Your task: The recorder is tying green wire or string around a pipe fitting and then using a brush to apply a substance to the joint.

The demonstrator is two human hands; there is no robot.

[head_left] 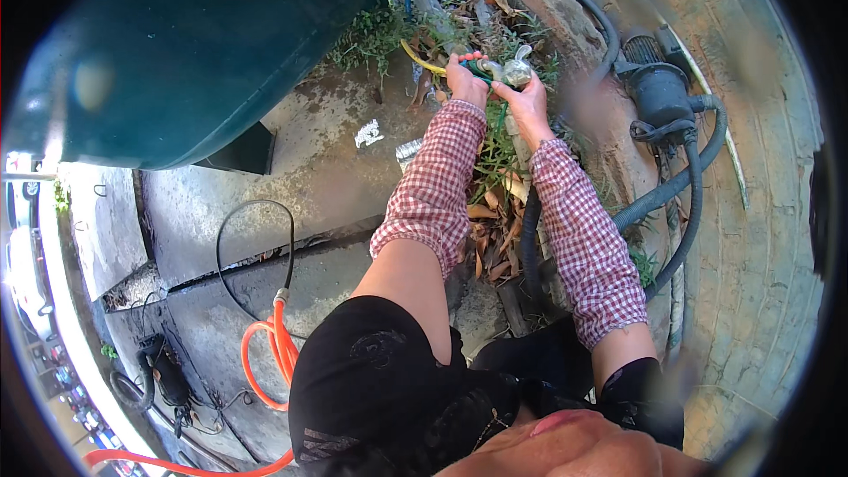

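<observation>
At the far end of my outstretched arms, both hands are together above a strip of weeds. My left hand (468,81), fingers curled, grips a short green piece like a hose end (480,69). Next to that hand a yellow hose (422,60) runs off to the left. Close on its right, my right hand (526,106) has its thumb and fingers closed on a pale, shiny fitting (518,71) that meets the green piece. The fitting's exact kind is too small to make out. Checked sleeves cover both forearms.
A large dark green tank (177,44) fills the upper left. A pump (658,93) with thick grey hoses (658,199) stands by the tiled wall at right. An orange hose (281,344) coils on the concrete slabs (238,256). Another black pump (163,380) lies lower left.
</observation>
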